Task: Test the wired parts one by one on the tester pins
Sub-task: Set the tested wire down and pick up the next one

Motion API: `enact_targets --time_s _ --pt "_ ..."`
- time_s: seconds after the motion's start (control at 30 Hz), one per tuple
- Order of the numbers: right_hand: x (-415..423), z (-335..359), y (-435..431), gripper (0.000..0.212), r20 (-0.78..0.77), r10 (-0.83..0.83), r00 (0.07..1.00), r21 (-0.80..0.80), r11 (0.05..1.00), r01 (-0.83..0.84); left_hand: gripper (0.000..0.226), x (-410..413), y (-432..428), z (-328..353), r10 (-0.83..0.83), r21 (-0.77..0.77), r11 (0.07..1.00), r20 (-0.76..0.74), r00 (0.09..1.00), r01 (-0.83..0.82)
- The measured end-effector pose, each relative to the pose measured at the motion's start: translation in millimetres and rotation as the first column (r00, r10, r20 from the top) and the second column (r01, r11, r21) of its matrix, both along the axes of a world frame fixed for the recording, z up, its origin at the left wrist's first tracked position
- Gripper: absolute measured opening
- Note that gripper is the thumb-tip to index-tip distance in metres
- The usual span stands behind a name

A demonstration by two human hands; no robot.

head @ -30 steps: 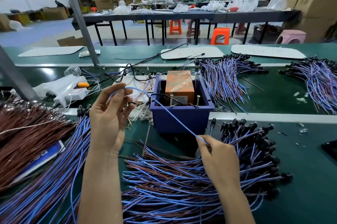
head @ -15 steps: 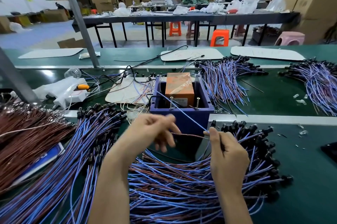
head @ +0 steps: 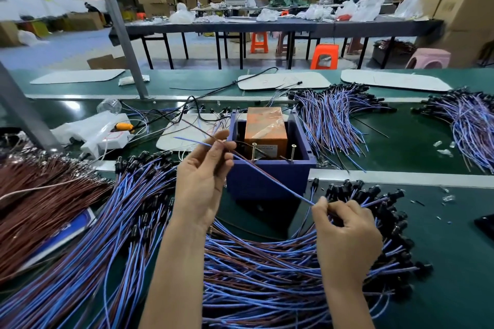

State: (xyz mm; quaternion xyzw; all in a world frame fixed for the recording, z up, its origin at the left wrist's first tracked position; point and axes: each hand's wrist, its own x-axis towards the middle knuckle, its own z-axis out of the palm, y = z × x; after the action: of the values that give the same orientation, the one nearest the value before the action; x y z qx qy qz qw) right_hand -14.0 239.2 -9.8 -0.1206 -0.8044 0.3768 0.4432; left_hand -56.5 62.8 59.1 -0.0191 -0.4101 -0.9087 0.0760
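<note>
Nearest, the pile of wired parts (head: 254, 275) lies fanned across the green bench, black caps to the right, probably so one can be pulled at a time. The right hand (head: 347, 232) sits at the cap side of that pile, fingers curled, pinching the lower end of one wired part (head: 278, 183); whether its cap is inside the hand, can't tell. The left hand (head: 203, 176) is raised, thumb and fingers pinching the same part near its free ends; blue and brown leads stick out splayed up-left of the fingers. The part is stretched taut between the hands, crossing in front of the blue tester box (head: 251, 189), likely to separate the leads for contact. It is not touching the two tester pins (head: 253, 152), which stand upright at the box's front edge, easy reach. Beyond the tester, another wire bundle (head: 334, 120) lies well apart, whether tested stock is unclear.
</note>
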Motion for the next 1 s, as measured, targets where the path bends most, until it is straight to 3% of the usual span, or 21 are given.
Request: enact_targets --time_s 0.1,0.2,0.3,0.37,0.5,0.77,0.87,1.0 --pt "-1 -3 -3 0.023 0.021 -0.032 0.999 0.049 0.998 0.031 0.025 1 -1 -1 -0.005 -0.027 1.0 -0.024 1.0 0.004" --pt "-2 -3 -6 0.009 0.051 0.008 0.999 0.015 1.0 -0.008 0.018 2 3 -4 0.018 -0.278 0.96 -0.037 0.999 -0.028" --pt "0 0 -9 0.009 -0.038 0.258 0.966 -0.134 0.956 -0.26 0.015 5 14 -10 -0.091 -0.575 0.815 -0.008 0.996 0.07" --pt "2 1 -13 0.014 -0.097 0.423 0.901 -0.084 0.898 -0.431 0.016 5 24 -16 -0.212 -0.66 0.721 0.076 0.974 0.208" --pt "1 -3 -16 0.031 -0.045 0.542 0.839 0.007 0.84 -0.542 0.014 3 30 -25 -0.277 -0.597 0.731 0.182 0.943 0.33" --pt "1 -5 -21 0.03 -0.016 0.613 0.79 -0.017 0.79 -0.613 0.016 4 29 -30 -0.476 -0.518 0.657 0.277 0.834 0.547" --pt "0 -5 -18 0.027 -0.016 0.577 0.817 -0.105 0.811 -0.575 0.021 2 28 -29 -0.467 -0.439 0.714 0.283 0.838 0.546" --pt "-2 -4 -12 0.028 0.117 0.595 0.795 -0.251 0.792 -0.556 0.024 -1 26 -28 -0.307 -0.406 0.818 0.293 0.906 0.408"
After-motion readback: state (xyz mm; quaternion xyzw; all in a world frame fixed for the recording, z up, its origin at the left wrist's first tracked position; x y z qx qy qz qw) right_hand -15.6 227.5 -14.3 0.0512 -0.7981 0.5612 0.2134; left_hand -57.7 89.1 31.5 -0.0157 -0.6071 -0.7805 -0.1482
